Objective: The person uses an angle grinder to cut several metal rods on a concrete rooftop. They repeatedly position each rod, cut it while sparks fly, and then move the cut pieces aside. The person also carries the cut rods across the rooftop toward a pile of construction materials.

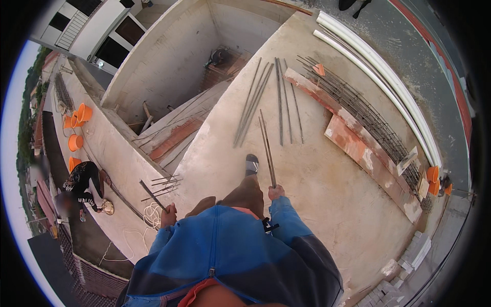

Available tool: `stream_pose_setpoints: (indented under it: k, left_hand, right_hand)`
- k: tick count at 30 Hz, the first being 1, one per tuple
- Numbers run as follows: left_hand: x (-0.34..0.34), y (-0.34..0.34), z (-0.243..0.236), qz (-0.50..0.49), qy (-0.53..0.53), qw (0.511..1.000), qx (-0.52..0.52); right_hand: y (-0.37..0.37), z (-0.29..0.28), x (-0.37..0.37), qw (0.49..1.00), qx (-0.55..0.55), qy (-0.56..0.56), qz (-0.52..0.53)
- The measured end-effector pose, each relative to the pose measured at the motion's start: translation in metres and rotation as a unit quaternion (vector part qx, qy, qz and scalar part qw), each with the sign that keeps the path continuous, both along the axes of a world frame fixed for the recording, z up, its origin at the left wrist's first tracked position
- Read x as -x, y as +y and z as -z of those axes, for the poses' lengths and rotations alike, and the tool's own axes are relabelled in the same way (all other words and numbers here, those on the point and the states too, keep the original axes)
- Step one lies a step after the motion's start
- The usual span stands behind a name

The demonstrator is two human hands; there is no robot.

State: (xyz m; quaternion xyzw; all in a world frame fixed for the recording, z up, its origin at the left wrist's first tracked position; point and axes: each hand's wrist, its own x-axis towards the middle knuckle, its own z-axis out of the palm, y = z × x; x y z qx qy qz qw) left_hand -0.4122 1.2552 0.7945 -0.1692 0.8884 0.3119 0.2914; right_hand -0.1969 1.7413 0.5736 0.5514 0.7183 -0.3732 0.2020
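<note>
My right hand (276, 192) is closed around the lower ends of a pair of thin steel bars (268, 151), which point forward over the concrete floor. In my left hand (168, 215) I grip a dark steel bar (153, 195) that slants forward and to the left. Beside it several short bars (164, 191) lie close to the slab's edge; whether my left hand touches any of them is unclear. Farther ahead, long steel bars lie on the floor in a left group (254, 105) and a right group (280, 102). My foot (252, 165) stands just behind them.
A deep walled opening (166, 69) drops away at the front left. Loose white rope (152, 215) lies left of me, and a person (84, 184) bends near orange buckets (75, 142). Rightward are planks (353, 140), a rebar cage (365, 110), white pipes (381, 77) and grey blocks (417, 250).
</note>
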Motion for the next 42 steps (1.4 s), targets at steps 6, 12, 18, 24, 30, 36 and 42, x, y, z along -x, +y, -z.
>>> stream_pose_setpoints:
  k: [6, 12, 18, 24, 30, 36, 42]
  left_hand:
    - [0.039, 0.07, -0.024, 0.059, -0.009, 0.998, 0.021]
    - [0.068, 0.127, -0.033, 0.073, -0.039, 0.996, 0.04]
    - [0.102, 0.165, -0.003, 0.145, -0.027, 0.989, 0.009]
    - [0.141, 0.2, 0.024, 0.218, 0.035, 0.975, -0.028]
    - [0.199, 0.314, 0.018, 0.258, 0.101, 0.955, -0.108]
    - [0.19, 0.453, 0.015, 0.451, 0.081, 0.878, -0.139]
    - [0.084, 0.564, 0.034, 0.671, -0.061, 0.725, -0.144]
  right_hand:
    - [0.144, -0.037, 0.129, 1.0, 0.011, -0.024, 0.005]
    - [0.138, -0.016, 0.084, 0.982, 0.043, -0.164, -0.082]
    - [0.075, 0.013, -0.036, 0.966, 0.187, -0.125, -0.129]
    - [0.057, -0.025, -0.041, 0.981, 0.177, -0.057, -0.053]
    - [0.1, -0.087, 0.043, 0.994, 0.044, 0.08, -0.056]
    - [0.122, -0.365, 0.202, 0.76, -0.273, 0.471, -0.355]
    - [0.176, -0.339, 0.166, 0.904, -0.178, -0.014, -0.389]
